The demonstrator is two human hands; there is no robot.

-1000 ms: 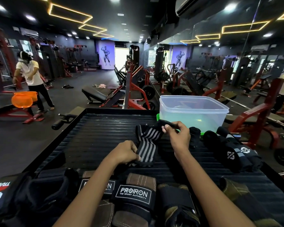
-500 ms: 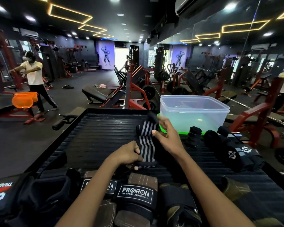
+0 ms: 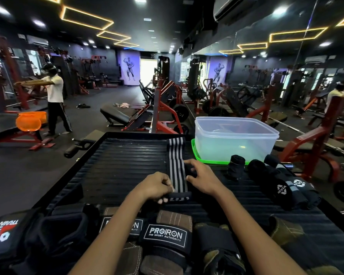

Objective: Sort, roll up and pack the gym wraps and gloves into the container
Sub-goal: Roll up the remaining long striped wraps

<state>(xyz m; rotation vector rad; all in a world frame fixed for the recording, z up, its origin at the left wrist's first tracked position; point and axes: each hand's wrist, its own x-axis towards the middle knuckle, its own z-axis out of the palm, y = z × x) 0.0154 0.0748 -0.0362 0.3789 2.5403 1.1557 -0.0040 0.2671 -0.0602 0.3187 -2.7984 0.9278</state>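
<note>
Now I am holding the striped wrap (image 3: 176, 165), which is lying flat and stretched out on the black ribbed platform (image 3: 123, 167), just left of the clear container (image 3: 234, 139). My left hand (image 3: 154, 186) is curling its fingers around the near end of it. My right hand (image 3: 202, 178) is pressing on its right edge with bent fingers. Gloves (image 3: 165, 237) are lying near me.

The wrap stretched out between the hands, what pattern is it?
Black with grey lengthwise stripes on the wrist wrap, clearest in the head view.
</note>
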